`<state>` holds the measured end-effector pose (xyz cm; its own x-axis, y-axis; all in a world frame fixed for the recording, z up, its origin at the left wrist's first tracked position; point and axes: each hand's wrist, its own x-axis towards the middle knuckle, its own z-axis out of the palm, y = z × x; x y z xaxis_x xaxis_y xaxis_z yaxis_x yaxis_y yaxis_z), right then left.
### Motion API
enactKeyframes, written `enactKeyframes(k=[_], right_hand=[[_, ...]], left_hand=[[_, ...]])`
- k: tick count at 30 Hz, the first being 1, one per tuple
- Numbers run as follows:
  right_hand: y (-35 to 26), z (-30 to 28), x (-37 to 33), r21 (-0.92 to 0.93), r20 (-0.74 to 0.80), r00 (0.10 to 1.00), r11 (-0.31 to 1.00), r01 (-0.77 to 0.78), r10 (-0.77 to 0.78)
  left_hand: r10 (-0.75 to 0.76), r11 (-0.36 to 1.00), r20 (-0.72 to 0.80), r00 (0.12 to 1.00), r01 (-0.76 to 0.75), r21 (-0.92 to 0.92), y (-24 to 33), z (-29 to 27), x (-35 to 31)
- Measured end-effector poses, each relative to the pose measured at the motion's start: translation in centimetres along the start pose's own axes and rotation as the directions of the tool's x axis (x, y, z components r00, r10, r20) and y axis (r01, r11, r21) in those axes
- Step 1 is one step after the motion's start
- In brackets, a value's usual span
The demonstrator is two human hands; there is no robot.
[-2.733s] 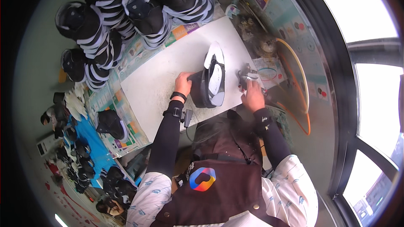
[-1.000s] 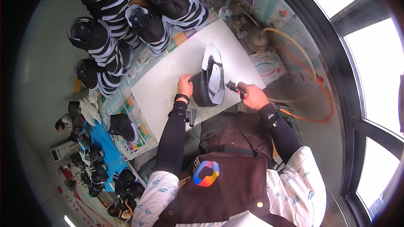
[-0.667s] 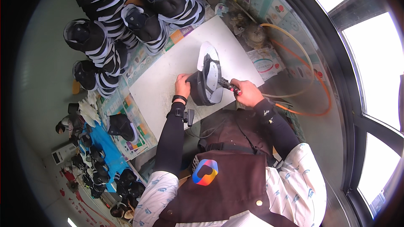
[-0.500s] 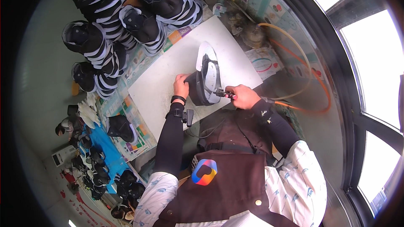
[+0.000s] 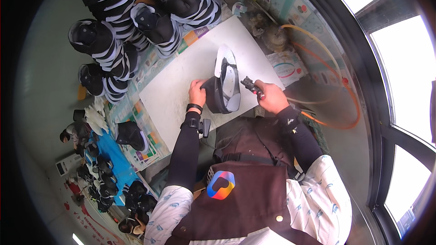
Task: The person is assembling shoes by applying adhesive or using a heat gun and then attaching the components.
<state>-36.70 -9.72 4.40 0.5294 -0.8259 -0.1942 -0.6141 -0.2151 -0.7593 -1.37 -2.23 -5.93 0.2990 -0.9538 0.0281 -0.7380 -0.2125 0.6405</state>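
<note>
A black shoe upper (image 5: 212, 96) with a pale lining stands on a white board (image 5: 170, 102), its opening facing up and its white tongue pointing away from me. My left hand (image 5: 196, 94) grips its left side, thumb and fingers closed on the black material. To the right of the upper, my right hand (image 5: 274, 98) is wrapped round a small dark spray gun (image 5: 250, 86) with red parts. The gun's nozzle points toward the upper, with a gap between them. Whether anything comes out of the nozzle cannot be seen.
Stacks of black-and-white shoe uppers (image 5: 93, 41) rise at the far left. One more upper (image 5: 129, 135) lies left of the board, near white gloves (image 5: 94, 117). An orange hose (image 5: 357, 104) and a yellowish hose (image 5: 318, 32) loop at the right. Other people work at the lower left.
My right hand has drawn the spray gun back to the right, out from over the shoe upper's near end, and turned it. The left hand keeps its hold, nearly still.
</note>
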Motion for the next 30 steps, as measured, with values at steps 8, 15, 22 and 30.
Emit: enactKeyframes(k=[8, 15, 22, 30], right_hand=[[0.5, 0.7, -1.5, 0.064, 0.314, 0.949, 0.998, -0.014, -0.007], [-0.2, -3.9, -2.2, 0.396, 0.150, 0.989, 0.917, -0.054, -0.006], [-2.2, 0.3, 0.2, 0.170, 0.089, 0.985, 0.976, 0.134, -0.150], [-0.6, 1.8, 2.2, 0.047, -0.055, 0.993, 0.993, 0.108, -0.105]], left_hand=[[-0.002, 0.998, -0.080, 0.997, -0.003, -0.060, 2.8, -0.8, 0.1], [0.065, 0.971, -0.279, 0.958, -0.125, -0.203, 8.3, -3.9, 1.0], [0.067, 0.951, 0.027, 0.997, -0.056, -0.305, -2.1, -4.2, 2.5], [0.046, 0.924, 0.229, 0.972, 0.046, -0.378, 0.8, -4.9, 4.1]])
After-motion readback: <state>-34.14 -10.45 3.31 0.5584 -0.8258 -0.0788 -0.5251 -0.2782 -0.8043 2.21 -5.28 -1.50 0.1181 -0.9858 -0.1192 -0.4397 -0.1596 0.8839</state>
